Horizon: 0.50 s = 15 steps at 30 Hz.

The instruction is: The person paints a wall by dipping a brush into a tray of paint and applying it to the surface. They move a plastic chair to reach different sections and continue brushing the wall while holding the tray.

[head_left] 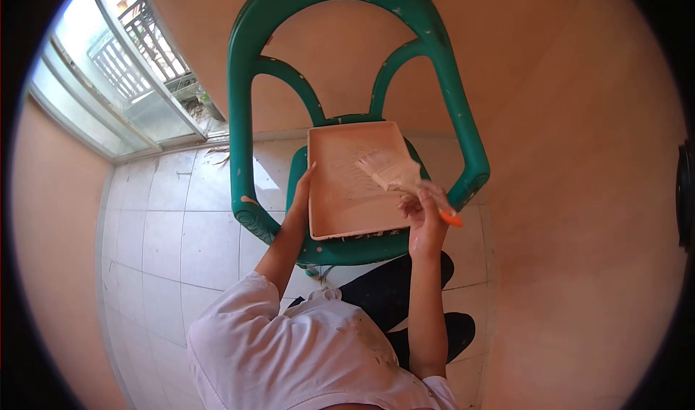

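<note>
A shallow tray (347,218), coated in peach paint, rests on the seat of a green plastic chair (241,120). My left hand (302,189) grips the tray's left edge, fingers along its side. In my right hand (426,211) is a paintbrush (391,171) with an orange handle tip, held above the right part of the tray. Its wide, paint-covered bristles point to the upper left. Whether the bristles touch the tray is not clear. Thin dark streaks show in the paint near the bristles.
Peach walls (579,193) stand behind and at both sides. White floor tiles (210,236) lie around the chair, which has paint spots. A glass sliding door (108,77) at the upper left shows a railing outside. My dark-clothed legs (384,287) are below the chair.
</note>
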Tool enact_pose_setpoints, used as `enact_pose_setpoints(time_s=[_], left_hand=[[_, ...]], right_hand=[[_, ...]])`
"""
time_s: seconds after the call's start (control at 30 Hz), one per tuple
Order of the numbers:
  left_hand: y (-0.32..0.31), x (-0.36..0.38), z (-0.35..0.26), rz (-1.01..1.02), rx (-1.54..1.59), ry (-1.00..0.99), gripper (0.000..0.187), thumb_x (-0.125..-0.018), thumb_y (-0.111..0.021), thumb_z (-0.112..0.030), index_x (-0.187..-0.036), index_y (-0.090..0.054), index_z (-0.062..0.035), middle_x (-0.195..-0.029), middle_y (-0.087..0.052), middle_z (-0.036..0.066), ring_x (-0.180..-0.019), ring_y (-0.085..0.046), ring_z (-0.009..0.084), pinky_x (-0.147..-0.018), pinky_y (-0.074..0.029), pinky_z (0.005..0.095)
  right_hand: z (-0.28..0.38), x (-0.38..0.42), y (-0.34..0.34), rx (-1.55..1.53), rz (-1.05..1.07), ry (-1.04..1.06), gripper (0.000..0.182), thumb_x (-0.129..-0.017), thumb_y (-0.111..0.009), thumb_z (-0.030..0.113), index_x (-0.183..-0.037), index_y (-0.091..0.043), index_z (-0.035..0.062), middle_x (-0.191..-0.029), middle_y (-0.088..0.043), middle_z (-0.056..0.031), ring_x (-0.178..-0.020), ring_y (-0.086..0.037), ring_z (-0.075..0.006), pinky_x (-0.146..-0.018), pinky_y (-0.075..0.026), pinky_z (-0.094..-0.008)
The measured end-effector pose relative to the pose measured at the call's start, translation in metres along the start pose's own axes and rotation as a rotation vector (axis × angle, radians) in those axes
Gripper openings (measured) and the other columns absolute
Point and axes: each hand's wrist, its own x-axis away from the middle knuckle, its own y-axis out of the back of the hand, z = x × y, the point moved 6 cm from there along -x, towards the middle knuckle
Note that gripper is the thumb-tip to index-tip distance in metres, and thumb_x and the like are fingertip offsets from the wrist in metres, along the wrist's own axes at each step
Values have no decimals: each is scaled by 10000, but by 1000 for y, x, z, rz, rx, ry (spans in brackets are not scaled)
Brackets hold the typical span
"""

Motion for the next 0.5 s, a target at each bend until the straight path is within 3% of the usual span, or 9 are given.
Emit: enact_pose_setpoints(time_s=[0.1,0.17,0.23,0.27,0.33,0.37,0.43,0.5], left_hand=[[17,-4,-5,-58,-105,-16,554,-950,-549,-415,-1382,-475,-77,-1221,-602,134,-1030,-632,252,-863,-539,374],[23,-2,-14,-75,-186,-109,546,-936,-559,-403,-1362,-492,-68,-1216,-604,118,-1041,-625,236,-886,-521,363],[1,22,-35,-93,-362,-332,540,-932,-561,-385,-1353,-500,-52,-1214,-611,87,-1057,-615,218,-921,-495,352],[11,27,-37,-214,-419,-324,529,-943,-547,-365,-1368,-494,-54,-1234,-607,68,-1082,-599,206,-944,-467,341],[48,24,-45,-216,-762,-368,566,-972,-493,-376,-1464,-416,-106,-1342,-543,75,-1203,-526,228,-1014,-415,400],[16,47,-45,-274,-674,-400,568,-960,-523,-344,-1447,-430,-67,-1338,-536,87,-1213,-504,214,-1003,-402,410],[14,49,-53,-328,-760,-468,568,-960,-520,-299,-1460,-411,-52,-1460,-431,130,-1331,-417,272,-1089,-337,443],[-2,54,-65,-350,-963,-712,551,-967,-514,-275,-1447,-421,-19,-1470,-431,148,-1353,-400,293,-1112,-331,442]], right_hand=[[-14,23,28,56,-54,17,212,-947,-623,174,-1068,-607,1,-766,-650,-84,-675,-641,-146,-600,-466,-257],[-20,37,40,160,-56,46,227,-947,-630,187,-1059,-602,-9,-797,-656,-90,-721,-656,-147,-644,-495,-258],[-21,52,42,135,-34,108,217,-954,-632,186,-1050,-615,-8,-822,-655,-74,-755,-658,-135,-672,-513,-253],[-29,54,45,139,-24,114,206,-957,-633,182,-1049,-626,-2,-857,-650,-63,-766,-652,-126,-674,-514,-252],[-52,53,57,145,-39,78,190,-961,-638,176,-1052,-642,10,-923,-636,-43,-780,-636,-109,-681,-515,-251],[-59,49,61,138,-45,37,185,-961,-642,174,-1056,-648,15,-954,-626,-35,-782,-626,-101,-686,-516,-252],[-44,52,56,97,-26,81,174,-955,-654,165,-1048,-651,18,-935,-621,-37,-771,-615,-103,-700,-515,-256],[-2,63,51,32,-48,152,179,-955,-652,156,-1054,-647,6,-906,-626,-47,-762,-617,-114,-698,-516,-262]])
